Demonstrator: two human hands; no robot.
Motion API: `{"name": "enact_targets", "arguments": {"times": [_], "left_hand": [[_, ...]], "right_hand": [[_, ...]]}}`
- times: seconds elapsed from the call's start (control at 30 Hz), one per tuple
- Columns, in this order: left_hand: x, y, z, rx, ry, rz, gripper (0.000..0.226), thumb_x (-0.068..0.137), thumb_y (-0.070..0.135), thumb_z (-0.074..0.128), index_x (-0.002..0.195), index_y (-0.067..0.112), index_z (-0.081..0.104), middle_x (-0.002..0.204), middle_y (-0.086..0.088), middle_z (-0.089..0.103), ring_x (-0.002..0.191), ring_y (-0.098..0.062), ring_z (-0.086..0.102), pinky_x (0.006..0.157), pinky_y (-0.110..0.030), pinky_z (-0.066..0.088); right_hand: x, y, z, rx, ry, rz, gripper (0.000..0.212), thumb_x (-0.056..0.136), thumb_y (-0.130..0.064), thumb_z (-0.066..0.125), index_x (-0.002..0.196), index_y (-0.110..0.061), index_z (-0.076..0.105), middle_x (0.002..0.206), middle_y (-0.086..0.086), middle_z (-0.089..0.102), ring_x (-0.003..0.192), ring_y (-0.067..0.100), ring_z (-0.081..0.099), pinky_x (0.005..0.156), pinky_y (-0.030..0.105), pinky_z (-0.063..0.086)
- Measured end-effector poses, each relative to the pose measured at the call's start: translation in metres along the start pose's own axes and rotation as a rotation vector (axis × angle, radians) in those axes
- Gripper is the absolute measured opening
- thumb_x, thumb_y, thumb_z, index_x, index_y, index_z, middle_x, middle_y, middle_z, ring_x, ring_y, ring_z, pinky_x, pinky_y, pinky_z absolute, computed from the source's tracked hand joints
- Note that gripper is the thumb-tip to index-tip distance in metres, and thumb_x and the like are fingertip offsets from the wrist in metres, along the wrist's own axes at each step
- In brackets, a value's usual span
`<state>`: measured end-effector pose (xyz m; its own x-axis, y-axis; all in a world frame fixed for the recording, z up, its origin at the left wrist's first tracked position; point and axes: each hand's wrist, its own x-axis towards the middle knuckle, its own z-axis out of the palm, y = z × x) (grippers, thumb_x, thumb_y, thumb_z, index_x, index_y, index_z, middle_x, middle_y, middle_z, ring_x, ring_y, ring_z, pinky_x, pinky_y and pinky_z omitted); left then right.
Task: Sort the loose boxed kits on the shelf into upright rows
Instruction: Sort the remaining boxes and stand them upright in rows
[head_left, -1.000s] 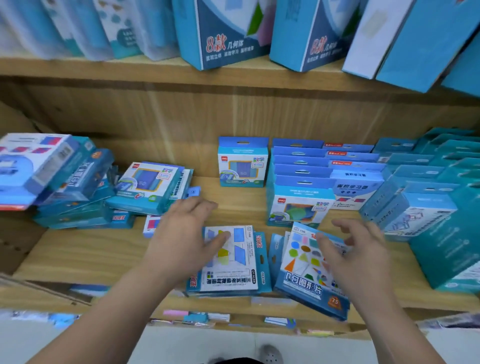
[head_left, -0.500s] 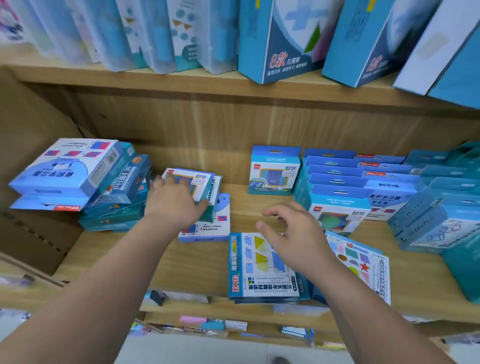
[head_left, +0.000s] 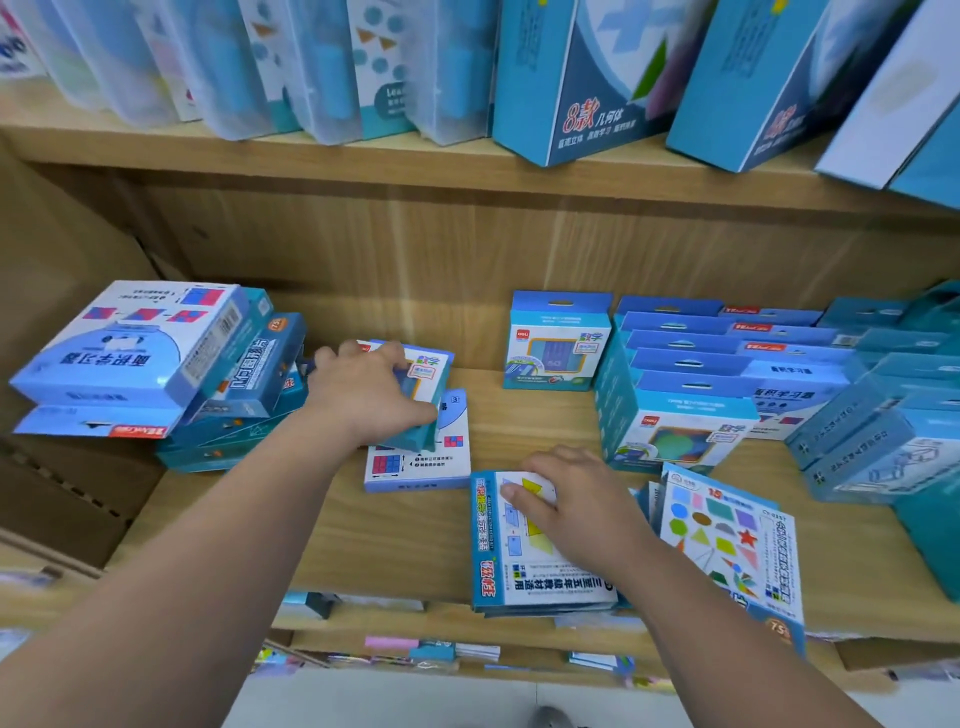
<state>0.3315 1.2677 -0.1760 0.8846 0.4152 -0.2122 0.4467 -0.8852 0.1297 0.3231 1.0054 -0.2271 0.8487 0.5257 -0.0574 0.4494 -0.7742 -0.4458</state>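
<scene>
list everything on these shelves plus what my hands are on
clear cases: several, clear-blue, top left
tall boxes: at least three, blue, top right
pile: several boxes, blue-white, tilted, lower left
small box: one, blue-white, in left hand
squares box: one, white-blue, flat under small box
lone box: one, blue, upright at back
rows: several boxes, blue, upright, right of lone box
teal boxes: several, teal, far right
triangle kit: one, blue-white, flat at front edge
shapes kit: one, white, right of triangle kit
shelf: one, wood, under the kits
left hand: grips small box
right hand: rests on triangle kit
</scene>
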Motion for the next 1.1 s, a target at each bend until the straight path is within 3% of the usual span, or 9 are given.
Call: {"name": "enact_targets", "arguments": {"times": [0.37,0.5,0.6,0.67,0.77,0.83,0.93,1.03,1.1], "left_hand": [[-0.022,0.024,0.009,-0.242,0.132,-0.066,0.103,0.043,0.067,0.066,0.139,0.039,0.041,0.134,-0.006,0.045,0.121,-0.032,0.045,0.102,-0.04,0.04],[-0.052,0.04,0.007,-0.375,0.342,0.07,0.109,0.038,0.066,0.062,0.141,0.034,0.042,0.14,-0.003,0.045,0.123,-0.027,0.044,0.105,-0.036,0.034],[-0.073,0.057,0.012,-0.478,0.493,0.233,0.112,0.043,0.062,0.069,0.144,0.022,0.043,0.142,-0.007,0.045,0.129,-0.03,0.046,0.111,-0.047,0.038],[-0.08,0.068,0.018,-0.497,0.514,0.304,0.118,0.045,0.066,0.073,0.147,0.018,0.04,0.146,-0.008,0.042,0.134,-0.029,0.043,0.111,-0.048,0.038],[-0.086,0.077,0.027,-0.565,0.428,0.297,0.128,0.044,0.072,0.077,0.152,0.023,0.029,0.155,-0.001,0.031,0.144,-0.016,0.028,0.116,-0.033,0.029],[-0.085,0.075,0.028,-0.77,0.348,0.218,0.118,0.058,0.056,0.088,0.154,0.028,0.024,0.149,0.011,0.038,0.137,-0.006,0.037,0.109,-0.026,0.037],[-0.078,0.073,0.019,-1.053,0.269,0.085,0.082,0.084,0.031,0.074,0.152,0.035,0.028,0.126,0.022,0.056,0.111,0.0,0.057,0.08,-0.017,0.05],[-0.069,0.073,0.011,-1.099,0.188,0.097,0.042,0.094,0.021,0.065,0.121,0.047,0.05,0.092,0.025,0.07,0.09,0.006,0.065,0.067,-0.016,0.054],[-0.063,0.074,0.006,-1.166,0.169,0.092,0.032,0.094,0.016,0.065,0.11,0.042,0.058,0.089,0.017,0.073,0.079,0.004,0.069,0.064,-0.023,0.058]], "right_hand": [[0.004,-0.002,-0.019,0.133,0.012,-0.04,0.048,0.092,-0.06,0.054,0.126,-0.027,0.062,0.12,-0.007,0.06,0.116,0.015,0.05,0.096,0.035,0.045],[0.012,-0.006,-0.037,0.411,0.099,-0.029,0.044,0.097,-0.05,0.053,0.134,-0.026,0.056,0.121,-0.01,0.062,0.108,0.003,0.058,0.093,0.026,0.049],[0.019,-0.01,-0.048,0.715,0.129,0.017,0.029,0.097,-0.042,0.058,0.124,-0.033,0.06,0.101,-0.015,0.07,0.095,-0.005,0.063,0.082,0.012,0.047],[0.025,-0.011,-0.049,0.844,0.151,0.028,0.02,0.092,-0.045,0.063,0.11,-0.036,0.063,0.091,-0.005,0.074,0.086,0.005,0.07,0.082,0.031,0.057],[0.031,-0.004,-0.044,0.902,0.198,0.013,0.034,0.081,-0.057,0.061,0.106,-0.034,0.059,0.089,0.007,0.073,0.084,0.028,0.072,0.076,0.054,0.058],[0.031,0.004,-0.042,0.882,0.19,-0.019,0.029,0.088,-0.052,0.06,0.112,-0.035,0.057,0.098,0.002,0.074,0.09,0.023,0.072,0.081,0.053,0.057],[0.028,0.012,-0.045,0.878,0.139,-0.053,0.025,0.099,-0.036,0.058,0.123,-0.036,0.053,0.11,-0.012,0.073,0.099,0.01,0.071,0.085,0.049,0.058],[0.025,0.012,-0.05,0.813,0.146,-0.071,0.027,0.1,-0.032,0.057,0.126,-0.035,0.053,0.11,-0.015,0.072,0.097,0.005,0.069,0.085,0.044,0.058],[0.025,0.012,-0.056,0.761,0.194,-0.07,0.028,0.099,-0.031,0.059,0.127,-0.032,0.055,0.104,-0.014,0.074,0.089,0.004,0.07,0.081,0.039,0.058]]}}
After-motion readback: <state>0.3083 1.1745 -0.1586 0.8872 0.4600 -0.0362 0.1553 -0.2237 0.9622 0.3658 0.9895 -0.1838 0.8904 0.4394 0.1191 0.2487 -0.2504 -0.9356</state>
